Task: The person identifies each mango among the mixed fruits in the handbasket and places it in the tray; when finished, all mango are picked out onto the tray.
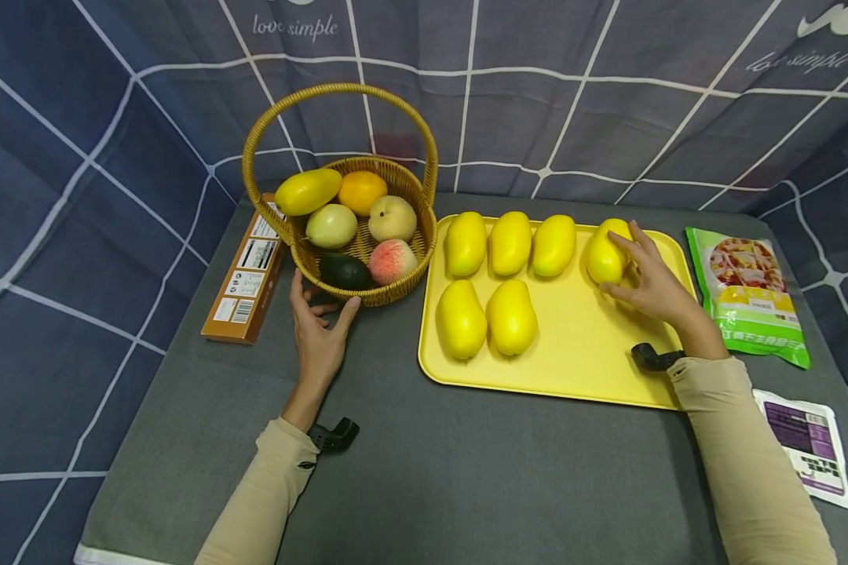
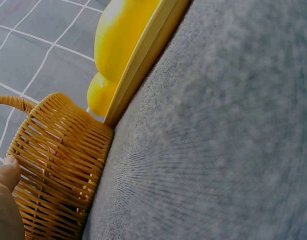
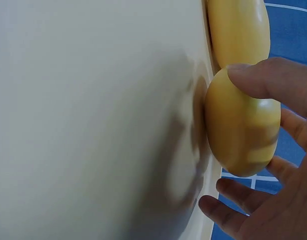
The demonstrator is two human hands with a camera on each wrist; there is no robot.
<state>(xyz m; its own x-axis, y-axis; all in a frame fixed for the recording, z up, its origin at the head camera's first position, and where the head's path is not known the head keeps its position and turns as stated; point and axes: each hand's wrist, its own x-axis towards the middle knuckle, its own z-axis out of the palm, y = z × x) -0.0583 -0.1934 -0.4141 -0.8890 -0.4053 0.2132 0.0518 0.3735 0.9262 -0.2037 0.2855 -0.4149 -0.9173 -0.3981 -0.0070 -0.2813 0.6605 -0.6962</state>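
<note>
My right hand (image 1: 653,278) holds a yellow mango (image 1: 603,263) at the back right of a yellow tray (image 1: 572,345), thumb on one side and fingers round the other. Whether that mango touches the tray I cannot tell. Three mangoes (image 1: 511,243) lie to its left in the back row, two more (image 1: 512,318) in front. At the left, my left hand (image 1: 319,337) touches the near outer wall of a wicker basket (image 1: 385,294), thumb (image 2: 8,172) against the weave and fingers spread. Inside are a dark green avocado (image 1: 345,271), a pink peach (image 1: 392,261) and several other fruits.
An orange-brown box (image 1: 243,286) lies left of the basket, partly behind it. Right of the tray are a green food packet (image 1: 749,294) and a white and purple pouch (image 1: 809,443). The basket's tall handle (image 1: 342,88) arches up before the checked cloth (image 1: 509,110).
</note>
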